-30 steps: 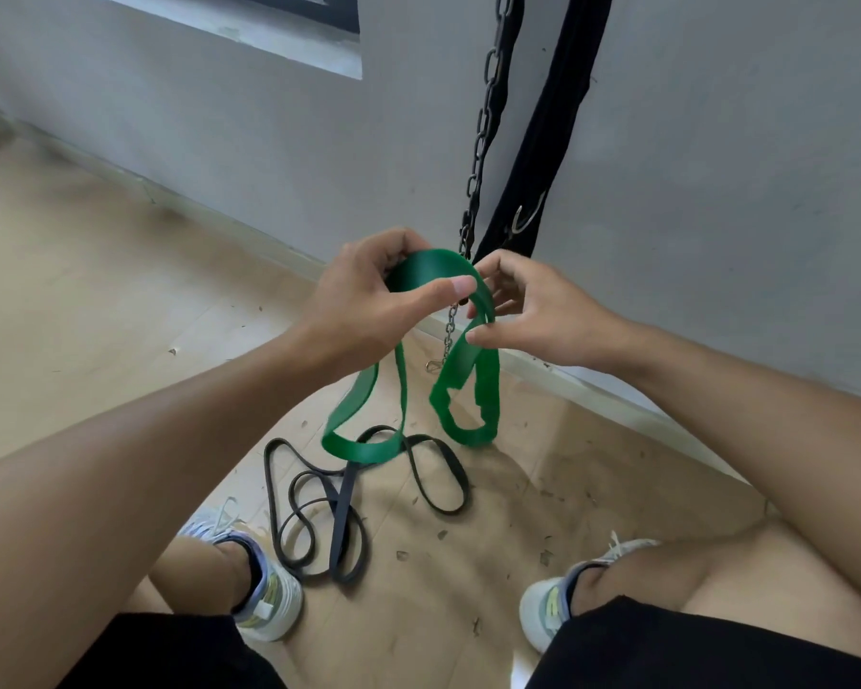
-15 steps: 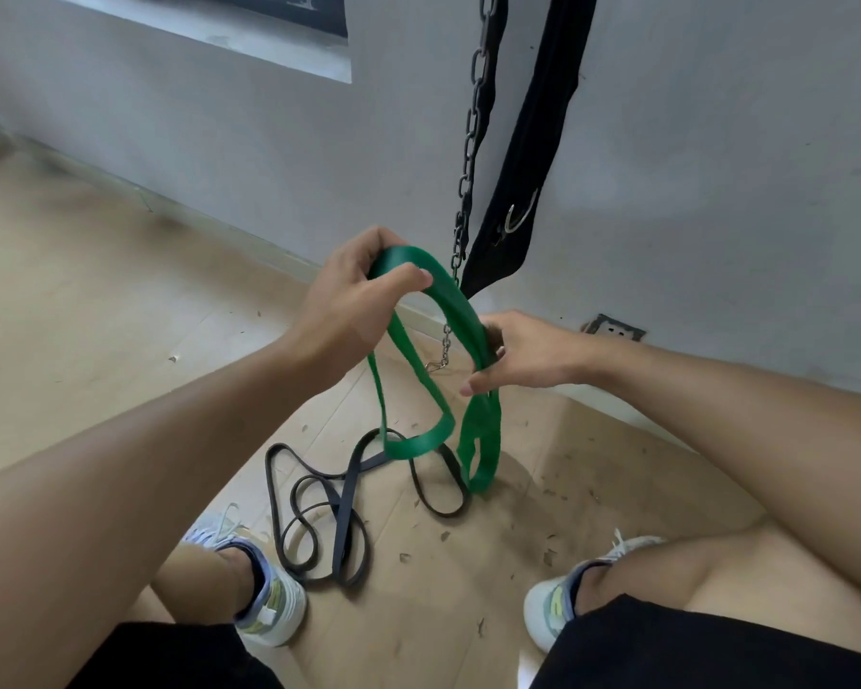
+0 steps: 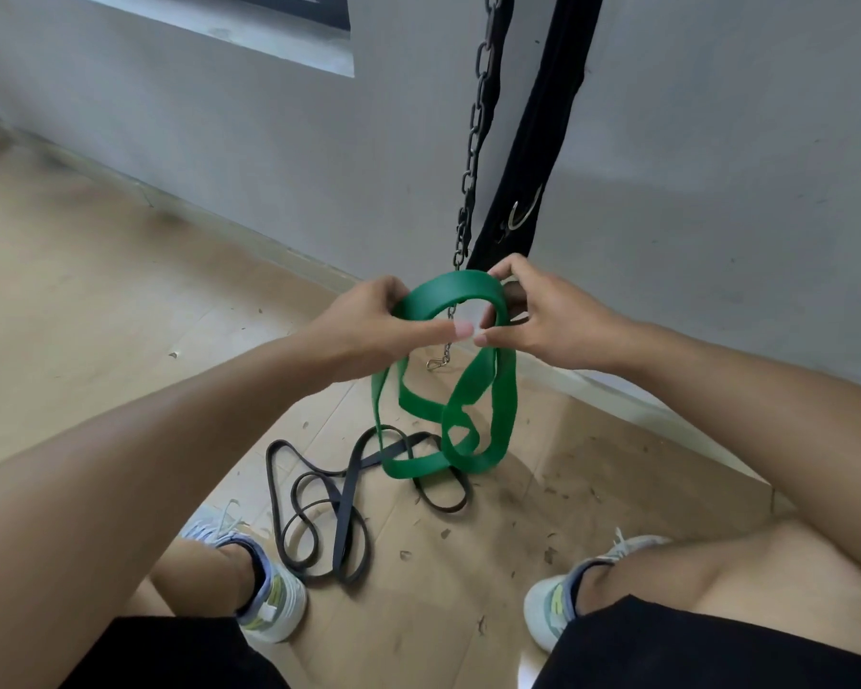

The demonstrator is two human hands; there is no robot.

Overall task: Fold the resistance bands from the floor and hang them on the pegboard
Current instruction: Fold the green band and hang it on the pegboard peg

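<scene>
- Folding is under way on the green band [image 3: 456, 295]: its top loop is held up in the middle of the view, and several uneven loops hang below, the lowest reaching near the floor [image 3: 95, 290].
- Left hand [image 3: 369, 325] is closed on the left side of that top loop, its thumb stretched toward the right.
- Right hand [image 3: 543, 320] pinches the right side of the loop, with thumb and fingers curled round the band; the two thumb tips nearly meet.
- Black bands [image 3: 329, 509] lie in a loose tangle on the floor between the shoes, just below and left of the hanging green loops, not yet picked up.
- By my judgement the task is early: one band is part-folded, nothing is hung, and the black bands wait. No pegboard is in view.
- Floor is pale wood-look board, littered with small dry flecks near the wall [image 3: 717, 141].
- Wall is plain grey; a chain [image 3: 473, 141] and a black strap [image 3: 548, 116] hang down it behind the hands.
</scene>
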